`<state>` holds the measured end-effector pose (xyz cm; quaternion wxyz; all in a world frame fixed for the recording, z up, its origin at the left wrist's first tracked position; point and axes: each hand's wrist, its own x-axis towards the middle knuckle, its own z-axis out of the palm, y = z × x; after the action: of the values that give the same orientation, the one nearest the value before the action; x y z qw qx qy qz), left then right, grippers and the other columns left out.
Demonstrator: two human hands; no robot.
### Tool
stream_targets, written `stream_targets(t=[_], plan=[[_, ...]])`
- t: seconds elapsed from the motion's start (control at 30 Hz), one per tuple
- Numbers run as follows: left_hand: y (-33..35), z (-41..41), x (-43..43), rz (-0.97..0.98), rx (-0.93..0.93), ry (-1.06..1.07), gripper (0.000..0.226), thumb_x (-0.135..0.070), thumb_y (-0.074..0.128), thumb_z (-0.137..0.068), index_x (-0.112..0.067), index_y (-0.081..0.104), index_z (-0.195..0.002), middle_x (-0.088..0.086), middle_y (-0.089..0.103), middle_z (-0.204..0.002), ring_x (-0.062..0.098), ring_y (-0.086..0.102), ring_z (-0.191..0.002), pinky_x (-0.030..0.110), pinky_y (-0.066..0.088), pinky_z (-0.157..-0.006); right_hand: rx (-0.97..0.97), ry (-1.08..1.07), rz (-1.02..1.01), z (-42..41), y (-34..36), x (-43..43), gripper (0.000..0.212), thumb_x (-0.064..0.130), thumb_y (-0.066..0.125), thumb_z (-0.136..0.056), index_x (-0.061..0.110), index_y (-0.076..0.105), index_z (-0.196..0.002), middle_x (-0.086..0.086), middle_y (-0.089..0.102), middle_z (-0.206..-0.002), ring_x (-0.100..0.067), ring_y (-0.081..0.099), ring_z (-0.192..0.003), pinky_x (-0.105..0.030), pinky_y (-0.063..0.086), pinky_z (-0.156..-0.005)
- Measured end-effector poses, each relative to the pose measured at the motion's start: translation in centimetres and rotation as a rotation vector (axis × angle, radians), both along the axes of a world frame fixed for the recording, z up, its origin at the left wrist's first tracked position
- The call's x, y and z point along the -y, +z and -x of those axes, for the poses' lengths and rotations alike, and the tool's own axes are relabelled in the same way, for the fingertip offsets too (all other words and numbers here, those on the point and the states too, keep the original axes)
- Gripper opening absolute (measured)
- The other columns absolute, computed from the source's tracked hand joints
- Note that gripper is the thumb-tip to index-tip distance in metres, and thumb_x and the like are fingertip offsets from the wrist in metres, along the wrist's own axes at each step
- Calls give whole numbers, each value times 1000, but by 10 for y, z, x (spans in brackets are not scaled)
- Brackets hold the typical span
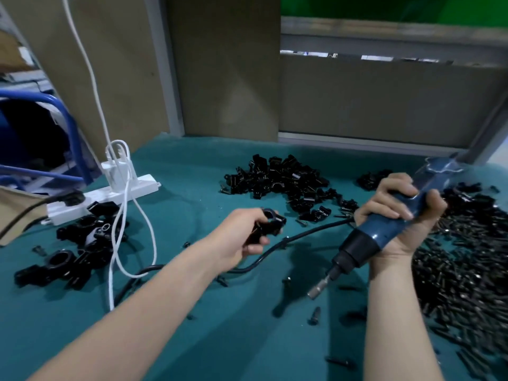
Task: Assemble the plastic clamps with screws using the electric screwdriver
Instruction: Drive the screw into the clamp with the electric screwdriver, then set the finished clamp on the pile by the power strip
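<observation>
Our left hand (pixel 239 239) grips a clamp (pixel 272 221); our right hand (pixel 402 232) grasps the screwdriver (pixel 357 247) above the tabletop (pixel 192 182).

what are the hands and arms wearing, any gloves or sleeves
The left forearm and right forearm are bare to the frame's edge, no sleeves showing. The left hand and right hand wear no gloves; no ring, watch or wristband is visible. Nails look short, unpainted.

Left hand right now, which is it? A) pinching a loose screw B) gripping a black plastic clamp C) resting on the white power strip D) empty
B: the left hand grips a black plastic clamp above the green mat, while the right hand holds the blue electric screwdriver.
</observation>
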<state>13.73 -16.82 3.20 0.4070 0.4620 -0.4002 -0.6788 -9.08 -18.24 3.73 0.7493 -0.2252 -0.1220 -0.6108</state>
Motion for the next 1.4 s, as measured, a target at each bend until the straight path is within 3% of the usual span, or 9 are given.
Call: stream_targets(t=[0.13,0.37,0.5,0.7,0.87,0.97,1.07,1.23,1.4], plan=[[28,2,13,148,113,92,26,-3,39,-96,-5,55,-116,16,54,-101,15,41,-58,18,30,-38,28,61,-89,3,-25,5,28,13,70,-75,10,49,-94,-6,64,-78,-20,61,-50,-23,43,-54],[22,-95,-99,272,183,341,29,-6,48,-95,-19,74,-97,13,67,-78,14,51,-50,18,34,-36,-263,-36,-276,7,-62,29,29,30,73,-64,19,55,-83,14,58,-78,0,51,-48,-12,46,-52],[20,-175,-102,311,588,724,31,2,50,-95,-19,72,-102,3,67,-76,11,56,-56,19,46,-50,-546,-254,-427,0,-71,46,8,30,63,-76,26,57,-78,15,62,-69,2,54,-51,-12,49,-51],[3,-225,-48,337,1171,646,48,1,54,-91,-15,51,-137,6,62,-109,18,55,-68,24,49,-65,-462,-260,-471,-3,-80,45,20,27,62,-78,23,48,-90,10,62,-75,0,51,-52,-17,49,-53],[-8,-201,-40,489,1179,811,45,0,50,-93,-15,51,-135,3,58,-123,20,54,-110,33,42,-97,-518,-262,-591,-5,-68,34,24,28,62,-84,15,46,-96,-1,63,-76,-8,51,-53,-23,51,-56],[7,-151,-42,900,1119,1058,47,3,49,-89,-12,49,-133,9,46,-134,19,41,-127,17,26,-109,-544,-219,-624,-8,-61,32,27,29,62,-86,12,45,-99,-4,63,-73,-10,52,-54,-23,52,-56],[19,-93,-27,1200,1065,726,36,-1,49,-86,-10,56,-120,-1,56,-119,14,50,-116,25,38,-103,-564,-210,-643,-8,-57,29,27,29,64,-85,11,47,-97,-5,62,-74,-11,53,-52,-25,52,-59],[8,-19,20,425,1541,-342,43,-35,58,-93,-20,49,-133,9,50,-129,27,52,-116,35,44,-96,-555,-217,-660,-9,-54,26,23,27,65,-85,11,50,-92,-6,63,-70,-13,55,-51,-27,54,-59],[-7,-5,35,302,1592,-460,44,-35,71,-85,-14,51,-117,1,47,-94,20,50,-83,28,40,-65,-558,-187,-675,-7,-57,28,26,27,68,-83,9,52,-93,-7,64,-72,-15,57,-53,-29,54,-61]])
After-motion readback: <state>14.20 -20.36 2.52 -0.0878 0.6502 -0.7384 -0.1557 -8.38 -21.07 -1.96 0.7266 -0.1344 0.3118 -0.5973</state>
